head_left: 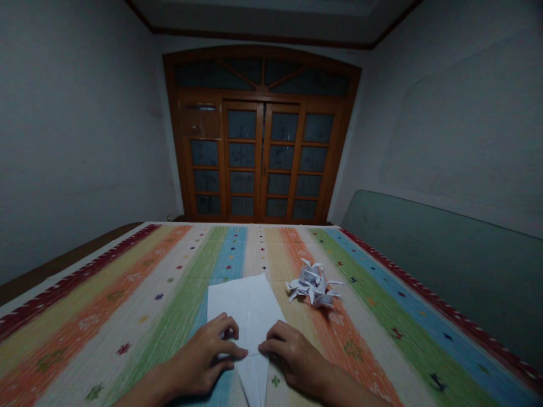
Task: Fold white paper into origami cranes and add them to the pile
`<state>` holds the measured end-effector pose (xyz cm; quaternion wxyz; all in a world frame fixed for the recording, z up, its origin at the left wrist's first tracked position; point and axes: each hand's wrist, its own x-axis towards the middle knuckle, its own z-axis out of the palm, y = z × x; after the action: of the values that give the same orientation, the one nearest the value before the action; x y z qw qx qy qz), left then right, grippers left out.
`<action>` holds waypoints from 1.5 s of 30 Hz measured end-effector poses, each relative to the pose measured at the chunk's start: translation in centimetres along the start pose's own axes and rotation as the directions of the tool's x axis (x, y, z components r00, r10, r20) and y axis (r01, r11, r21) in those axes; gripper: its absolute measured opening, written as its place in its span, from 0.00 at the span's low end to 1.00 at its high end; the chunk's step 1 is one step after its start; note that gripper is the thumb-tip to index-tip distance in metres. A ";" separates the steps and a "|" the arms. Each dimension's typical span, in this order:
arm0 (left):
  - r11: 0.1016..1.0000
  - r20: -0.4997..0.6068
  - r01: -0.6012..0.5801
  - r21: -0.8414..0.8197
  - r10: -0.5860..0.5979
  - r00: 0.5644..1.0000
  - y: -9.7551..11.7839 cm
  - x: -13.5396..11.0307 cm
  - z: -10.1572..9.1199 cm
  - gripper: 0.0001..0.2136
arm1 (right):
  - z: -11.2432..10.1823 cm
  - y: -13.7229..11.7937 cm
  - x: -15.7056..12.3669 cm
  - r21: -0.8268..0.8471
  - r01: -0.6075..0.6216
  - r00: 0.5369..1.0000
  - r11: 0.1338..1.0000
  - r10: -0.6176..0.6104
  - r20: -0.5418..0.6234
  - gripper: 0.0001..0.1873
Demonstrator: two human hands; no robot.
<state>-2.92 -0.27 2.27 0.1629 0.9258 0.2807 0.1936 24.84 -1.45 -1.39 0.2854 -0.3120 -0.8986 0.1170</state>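
Observation:
A white sheet of paper [237, 299] lies on the table between my hands. Its far part is broad, and its near part tapers to a narrow folded point toward me. Creases run down its middle. My left hand [207, 353] has thumb and index finger bent together at the paper's left edge. From the right, my right hand [297, 356] holds the opposite edge with its fingers curled and pressed together. Both sets of fingertips sit near the middle crease, close to each other. The undersides of the fingers are hidden.
To the right of the paper sits a cluster of folded white paper shapes [314, 285] with pointed tips. A striped, multicoloured tablecloth [169, 316] covers the table. A greenish panel [445, 249] stands along the right side. Wooden glazed doors [263, 164] are beyond the table.

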 end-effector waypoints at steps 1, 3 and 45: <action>1.000 -0.008 -0.018 -0.006 0.018 1.000 -0.3 0.0 0.1 0.18 | 0.2 0.1 0.0 -0.024 0.015 1.000 1.000 -0.015 -0.010 0.15; 0.998 -0.034 -0.058 -0.010 0.058 0.998 -0.9 0.1 0.4 0.17 | 0.6 0.4 -0.1 -0.061 0.041 0.998 0.997 -0.043 -0.034 0.13; 0.967 -0.563 -0.079 -0.240 -0.072 0.823 1.5 1.7 1.4 0.08 | -0.3 -0.6 0.8 0.302 -0.084 0.962 0.950 0.157 -0.224 0.11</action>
<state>-0.34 -0.71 2.09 0.1885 0.7983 0.2876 0.4944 24.22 -1.40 -0.53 0.4291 -0.3336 -0.8087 0.2251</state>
